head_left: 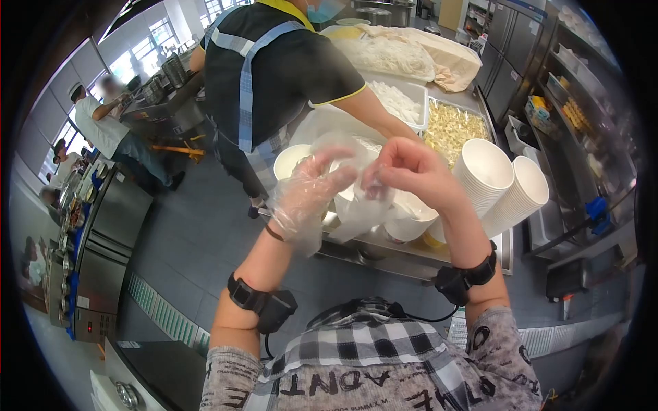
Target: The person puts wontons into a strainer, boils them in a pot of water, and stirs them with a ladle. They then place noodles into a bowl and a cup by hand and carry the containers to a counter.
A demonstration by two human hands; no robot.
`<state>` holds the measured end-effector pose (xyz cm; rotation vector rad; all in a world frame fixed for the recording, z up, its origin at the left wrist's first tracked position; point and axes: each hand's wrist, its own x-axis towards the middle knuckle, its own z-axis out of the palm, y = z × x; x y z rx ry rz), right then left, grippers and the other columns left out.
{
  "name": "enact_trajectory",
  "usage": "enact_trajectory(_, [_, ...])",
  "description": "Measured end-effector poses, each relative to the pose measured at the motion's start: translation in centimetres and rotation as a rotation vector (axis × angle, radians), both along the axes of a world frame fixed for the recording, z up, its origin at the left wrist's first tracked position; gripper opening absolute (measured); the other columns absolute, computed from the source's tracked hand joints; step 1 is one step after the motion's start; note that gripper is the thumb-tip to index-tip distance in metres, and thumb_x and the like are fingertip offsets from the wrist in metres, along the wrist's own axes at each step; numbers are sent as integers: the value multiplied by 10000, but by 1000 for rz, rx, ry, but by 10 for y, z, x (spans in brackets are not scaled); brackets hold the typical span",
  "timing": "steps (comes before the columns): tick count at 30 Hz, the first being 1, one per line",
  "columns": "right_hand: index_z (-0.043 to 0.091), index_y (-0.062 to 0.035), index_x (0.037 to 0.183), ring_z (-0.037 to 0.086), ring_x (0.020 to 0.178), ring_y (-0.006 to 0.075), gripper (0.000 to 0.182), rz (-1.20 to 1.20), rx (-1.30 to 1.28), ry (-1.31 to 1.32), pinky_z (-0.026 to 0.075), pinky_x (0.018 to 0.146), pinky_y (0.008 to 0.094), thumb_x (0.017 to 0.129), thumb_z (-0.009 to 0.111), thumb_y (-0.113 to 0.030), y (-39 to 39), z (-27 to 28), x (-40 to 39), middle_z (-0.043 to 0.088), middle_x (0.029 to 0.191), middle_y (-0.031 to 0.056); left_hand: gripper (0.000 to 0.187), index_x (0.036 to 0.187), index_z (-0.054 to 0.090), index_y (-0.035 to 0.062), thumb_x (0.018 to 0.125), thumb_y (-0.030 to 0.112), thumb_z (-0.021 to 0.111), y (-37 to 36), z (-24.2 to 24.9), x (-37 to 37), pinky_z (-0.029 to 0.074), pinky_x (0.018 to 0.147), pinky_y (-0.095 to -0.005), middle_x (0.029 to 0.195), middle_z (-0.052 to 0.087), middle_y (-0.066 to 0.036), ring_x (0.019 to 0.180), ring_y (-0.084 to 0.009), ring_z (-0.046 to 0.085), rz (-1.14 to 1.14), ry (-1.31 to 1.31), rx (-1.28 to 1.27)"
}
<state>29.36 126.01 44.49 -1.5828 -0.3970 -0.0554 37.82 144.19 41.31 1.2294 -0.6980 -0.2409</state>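
My left hand wears a loose, clear plastic glove, its fingers and thumb curved and apart. Beside it, my bare right hand pinches a second clear plastic glove, which hangs crumpled from the fingertips between both hands. Behind the gloves, white tubs or bowls stand on the metal table, partly hidden. Two tall stacks of white paper cups, the nearer one and the outer one, stand right of my right forearm.
A co-worker in a black shirt reaches across the table from the left. A tray of yellowish chopped food and a white bin of pale pieces lie behind. Metal shelving stands on the right, a steel counter on the left.
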Motion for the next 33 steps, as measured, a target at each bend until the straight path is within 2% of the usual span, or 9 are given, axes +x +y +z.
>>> enact_trajectory(4, [512, -22, 1005, 605, 758, 142, 197, -70, 138, 118, 471, 649, 266, 843, 526, -134, -7, -8, 3, 611, 921, 128, 94, 854, 576, -1, 823, 87, 578, -6, 1, -6, 406, 676, -232, 783, 544, 2, 749, -78, 479, 54, 135, -127])
enact_trajectory(8, [448, -18, 1186, 599, 763, 123, 354, -141, 48, 211, 455, 648, 228, 879, 480, -190, 9, -13, -4, 617, 927, 77, 68, 854, 550, -4, 832, 60, 542, -2, 5, -2, 405, 624, -257, 727, 537, -38, 680, -111, 491, 370, -426, 57])
enact_trajectory(12, [604, -20, 944, 568, 687, 86, 201, -172, 25, 177, 424, 604, 200, 834, 564, -182, 12, -15, -5, 628, 795, 29, 95, 833, 569, -1, 844, 93, 554, 2, 9, -7, 414, 650, -243, 787, 564, -5, 714, -106, 498, 474, -578, 217])
enact_trajectory(15, [613, -29, 768, 534, 621, 64, 138, -376, 10, 174, 400, 559, 194, 783, 632, -164, 7, -10, -6, 600, 683, 4, 102, 861, 539, 5, 781, 55, 579, 7, -3, 13, 411, 650, -288, 757, 542, -89, 689, -229, 506, 565, -550, 232])
enact_trajectory(20, [551, -32, 688, 499, 584, 60, 196, -608, -226, 114, 399, 529, 222, 742, 670, -178, 14, -4, -6, 552, 617, 8, 84, 833, 548, 19, 810, 79, 601, 27, 2, 14, 407, 591, -223, 749, 546, -4, 657, -71, 476, 927, -635, 155])
enact_trajectory(21, [534, -23, 670, 516, 594, 70, 233, -676, -338, 110, 429, 541, 254, 734, 670, -202, 19, -3, -8, 558, 617, 31, 80, 808, 546, 37, 805, 85, 610, 24, -2, 5, 396, 559, -208, 714, 527, 9, 641, -41, 454, 687, -283, 67])
enact_trajectory(24, [527, 9, 688, 522, 576, 120, 244, -632, -553, -82, 439, 554, 303, 706, 669, -188, 34, -21, -2, 545, 605, 99, 195, 731, 529, 34, 779, 159, 671, 10, 13, -37, 386, 532, -221, 681, 538, 4, 606, -56, 450, 166, -210, 385])
enact_trajectory(26, [522, -2, 707, 448, 570, 71, 232, -562, -591, -192, 390, 519, 230, 700, 709, -139, 42, -25, -2, 507, 605, 0, 195, 716, 534, 40, 782, 164, 669, 4, 2, -35, 382, 523, -215, 673, 526, 18, 602, -49, 445, 105, -117, 297])
enact_trajectory(33, [513, -45, 743, 508, 652, 65, 101, -193, 127, 181, 405, 571, 208, 746, 612, -28, 26, -18, -18, 551, 713, 21, 164, 682, 534, 36, 771, 127, 639, 25, 4, -25, 385, 508, -234, 636, 534, 9, 560, -71, 451, -111, 29, 302])
